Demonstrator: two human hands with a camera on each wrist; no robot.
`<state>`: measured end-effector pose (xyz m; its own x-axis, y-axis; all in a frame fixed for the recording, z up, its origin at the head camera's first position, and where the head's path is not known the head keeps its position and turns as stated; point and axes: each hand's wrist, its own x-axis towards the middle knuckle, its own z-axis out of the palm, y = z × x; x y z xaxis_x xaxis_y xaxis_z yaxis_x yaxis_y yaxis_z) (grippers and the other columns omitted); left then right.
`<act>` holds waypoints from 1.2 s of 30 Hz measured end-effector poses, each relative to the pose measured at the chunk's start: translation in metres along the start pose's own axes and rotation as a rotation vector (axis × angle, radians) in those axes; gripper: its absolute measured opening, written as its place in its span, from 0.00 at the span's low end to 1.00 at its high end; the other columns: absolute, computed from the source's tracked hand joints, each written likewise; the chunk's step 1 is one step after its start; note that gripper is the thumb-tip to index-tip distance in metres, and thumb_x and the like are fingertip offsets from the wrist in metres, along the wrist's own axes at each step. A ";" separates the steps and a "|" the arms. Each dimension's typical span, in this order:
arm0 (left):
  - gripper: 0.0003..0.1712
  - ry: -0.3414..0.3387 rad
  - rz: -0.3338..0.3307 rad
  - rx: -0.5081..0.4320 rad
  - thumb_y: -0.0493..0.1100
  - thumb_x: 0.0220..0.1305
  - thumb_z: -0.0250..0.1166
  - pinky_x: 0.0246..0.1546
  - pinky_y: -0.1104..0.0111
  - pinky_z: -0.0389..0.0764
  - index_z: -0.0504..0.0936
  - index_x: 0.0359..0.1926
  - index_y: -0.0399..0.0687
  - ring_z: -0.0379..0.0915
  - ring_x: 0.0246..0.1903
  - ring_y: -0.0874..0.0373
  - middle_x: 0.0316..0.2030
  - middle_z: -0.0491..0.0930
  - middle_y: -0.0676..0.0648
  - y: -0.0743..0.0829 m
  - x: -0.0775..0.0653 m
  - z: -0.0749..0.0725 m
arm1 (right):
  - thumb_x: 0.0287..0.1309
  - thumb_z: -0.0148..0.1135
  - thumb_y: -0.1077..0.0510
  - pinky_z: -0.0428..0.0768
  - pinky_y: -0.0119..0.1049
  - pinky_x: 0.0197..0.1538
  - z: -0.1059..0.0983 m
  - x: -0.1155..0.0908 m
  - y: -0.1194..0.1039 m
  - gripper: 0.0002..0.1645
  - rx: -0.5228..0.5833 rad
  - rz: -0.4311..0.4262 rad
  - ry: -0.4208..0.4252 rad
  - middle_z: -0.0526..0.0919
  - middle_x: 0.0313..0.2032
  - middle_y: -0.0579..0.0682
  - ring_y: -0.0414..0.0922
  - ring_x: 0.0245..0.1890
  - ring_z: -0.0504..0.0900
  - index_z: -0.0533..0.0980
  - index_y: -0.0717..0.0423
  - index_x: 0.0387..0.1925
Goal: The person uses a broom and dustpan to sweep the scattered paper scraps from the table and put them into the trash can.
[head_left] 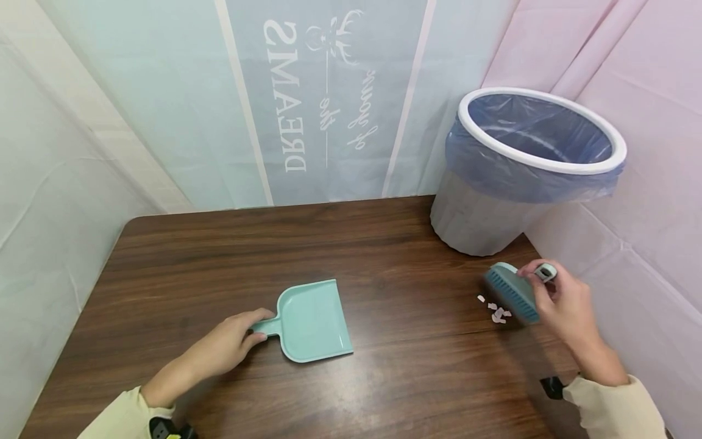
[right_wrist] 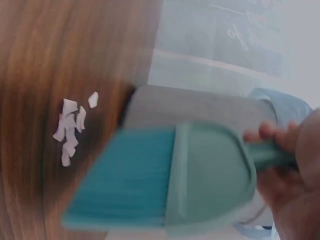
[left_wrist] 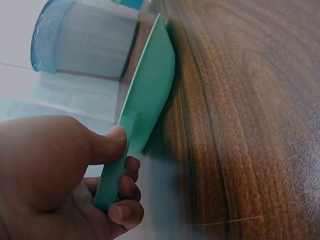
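My left hand grips the handle of a mint-green dustpan in the middle of the table, its straight lip facing right. In the left wrist view the thumb presses the handle from one side and the fingers curl round the other. At the right, my right hand holds a small teal hand brush by its handle. Its bristles hang down just right of several white paper scraps. In the right wrist view a gap shows between bristles and scraps; the brush is blurred.
A grey bin with a white rim and a blue plastic liner stands at the table's back right corner, behind the brush. A printed cloth hangs along the back of the brown wooden table. Pale cloth walls flank both sides.
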<state>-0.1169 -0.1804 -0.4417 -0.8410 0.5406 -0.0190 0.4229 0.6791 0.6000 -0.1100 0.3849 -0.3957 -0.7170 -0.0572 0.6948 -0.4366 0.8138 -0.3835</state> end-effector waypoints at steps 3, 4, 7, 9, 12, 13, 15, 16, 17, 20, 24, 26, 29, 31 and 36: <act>0.18 0.001 -0.005 0.005 0.35 0.70 0.65 0.50 0.55 0.82 0.79 0.59 0.42 0.80 0.52 0.50 0.52 0.83 0.48 0.001 0.000 0.000 | 0.54 0.63 0.78 0.71 0.20 0.31 0.004 -0.002 -0.002 0.10 -0.136 0.045 0.064 0.85 0.29 0.57 0.27 0.28 0.76 0.79 0.67 0.37; 0.18 0.005 -0.002 0.012 0.35 0.69 0.65 0.50 0.55 0.82 0.79 0.59 0.41 0.80 0.53 0.49 0.52 0.83 0.46 0.001 0.000 0.000 | 0.55 0.63 0.77 0.74 0.27 0.29 0.005 -0.003 -0.004 0.09 -0.178 0.055 0.074 0.84 0.29 0.59 0.34 0.27 0.79 0.78 0.67 0.38; 0.19 0.020 0.016 0.052 0.35 0.69 0.66 0.48 0.56 0.82 0.79 0.60 0.38 0.81 0.50 0.49 0.51 0.83 0.45 0.002 -0.001 0.000 | 0.55 0.61 0.75 0.76 0.53 0.25 0.010 -0.006 -0.008 0.09 -0.265 0.078 0.077 0.82 0.28 0.66 0.58 0.24 0.81 0.76 0.68 0.39; 0.20 0.025 0.021 0.085 0.35 0.68 0.66 0.43 0.60 0.83 0.80 0.60 0.37 0.80 0.43 0.55 0.45 0.83 0.47 0.003 0.000 -0.001 | 0.55 0.60 0.75 0.72 0.67 0.26 0.013 -0.008 -0.011 0.09 -0.277 0.092 0.063 0.81 0.28 0.69 0.69 0.25 0.80 0.75 0.69 0.39; 0.22 0.023 0.019 0.117 0.35 0.68 0.67 0.33 0.67 0.78 0.80 0.61 0.35 0.71 0.32 0.64 0.36 0.78 0.54 0.003 0.001 -0.002 | 0.57 0.59 0.74 0.72 0.67 0.25 0.018 -0.010 -0.016 0.08 -0.261 0.129 0.041 0.82 0.28 0.69 0.69 0.24 0.80 0.74 0.68 0.39; 0.22 0.021 0.016 0.121 0.35 0.68 0.67 0.31 0.68 0.76 0.80 0.61 0.35 0.67 0.30 0.66 0.33 0.76 0.55 0.003 0.001 -0.002 | 0.57 0.59 0.74 0.73 0.65 0.25 0.019 -0.010 -0.018 0.08 -0.256 0.136 0.034 0.82 0.29 0.68 0.67 0.23 0.81 0.74 0.68 0.39; 0.22 0.018 0.012 0.123 0.35 0.68 0.67 0.29 0.69 0.74 0.80 0.61 0.35 0.64 0.29 0.67 0.31 0.73 0.56 0.003 0.002 -0.003 | 0.58 0.59 0.74 0.74 0.56 0.23 0.023 -0.009 -0.022 0.08 -0.250 0.146 0.026 0.83 0.29 0.65 0.61 0.22 0.80 0.75 0.67 0.40; 0.22 0.015 0.009 0.120 0.35 0.68 0.67 0.29 0.69 0.73 0.80 0.61 0.35 0.63 0.28 0.67 0.31 0.72 0.57 0.003 0.002 -0.003 | 0.58 0.59 0.74 0.74 0.49 0.22 0.024 -0.008 -0.023 0.08 -0.246 0.147 0.021 0.83 0.29 0.64 0.57 0.20 0.79 0.75 0.66 0.40; 0.22 0.014 0.008 0.121 0.35 0.68 0.66 0.29 0.69 0.74 0.80 0.61 0.34 0.63 0.29 0.67 0.31 0.72 0.57 0.002 0.002 -0.003 | 0.58 0.60 0.74 0.72 0.42 0.22 0.026 -0.008 -0.025 0.08 -0.240 0.146 0.020 0.83 0.29 0.63 0.53 0.19 0.77 0.75 0.66 0.40; 0.22 0.008 0.003 0.117 0.35 0.68 0.66 0.29 0.69 0.73 0.79 0.62 0.34 0.64 0.29 0.67 0.31 0.72 0.57 0.002 0.002 -0.003 | 0.59 0.60 0.73 0.64 0.29 0.21 0.031 -0.005 -0.030 0.08 -0.227 0.139 0.014 0.83 0.28 0.59 0.41 0.17 0.69 0.75 0.64 0.40; 0.22 0.009 0.013 0.114 0.35 0.68 0.66 0.29 0.69 0.73 0.79 0.62 0.34 0.63 0.29 0.67 0.32 0.72 0.57 0.002 0.002 -0.002 | 0.58 0.60 0.74 0.62 0.25 0.22 0.037 -0.003 -0.037 0.08 -0.195 0.140 0.013 0.82 0.28 0.58 0.37 0.18 0.66 0.76 0.64 0.40; 0.22 0.015 0.021 0.116 0.35 0.68 0.67 0.29 0.69 0.73 0.80 0.61 0.35 0.63 0.29 0.67 0.32 0.73 0.57 0.002 0.002 -0.002 | 0.59 0.60 0.74 0.63 0.24 0.22 0.040 -0.003 -0.039 0.08 -0.181 0.143 0.008 0.83 0.29 0.58 0.38 0.18 0.67 0.75 0.64 0.39; 0.22 0.019 0.031 0.117 0.35 0.68 0.67 0.29 0.69 0.73 0.80 0.61 0.34 0.63 0.29 0.67 0.32 0.73 0.56 0.002 0.002 -0.001 | 0.60 0.60 0.74 0.63 0.23 0.22 0.044 -0.002 -0.043 0.09 -0.158 0.138 -0.009 0.84 0.30 0.57 0.38 0.18 0.66 0.75 0.63 0.40; 0.22 0.015 0.028 0.114 0.35 0.68 0.67 0.29 0.69 0.72 0.80 0.61 0.34 0.63 0.29 0.66 0.32 0.73 0.56 0.003 0.003 -0.001 | 0.60 0.61 0.75 0.62 0.24 0.22 0.048 -0.001 -0.046 0.09 -0.134 0.127 -0.015 0.84 0.31 0.57 0.37 0.18 0.66 0.76 0.63 0.40; 0.23 0.007 0.024 0.107 0.35 0.68 0.66 0.29 0.70 0.70 0.79 0.62 0.34 0.61 0.27 0.66 0.31 0.71 0.56 0.004 0.005 -0.001 | 0.60 0.62 0.76 0.62 0.24 0.23 0.058 0.003 -0.055 0.10 -0.085 0.089 -0.012 0.85 0.31 0.55 0.35 0.18 0.64 0.77 0.62 0.39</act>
<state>-0.1199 -0.1753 -0.4383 -0.8324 0.5542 -0.0002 0.4763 0.7156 0.5110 -0.1193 0.3061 -0.4076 -0.7577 0.0111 0.6525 -0.3233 0.8621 -0.3902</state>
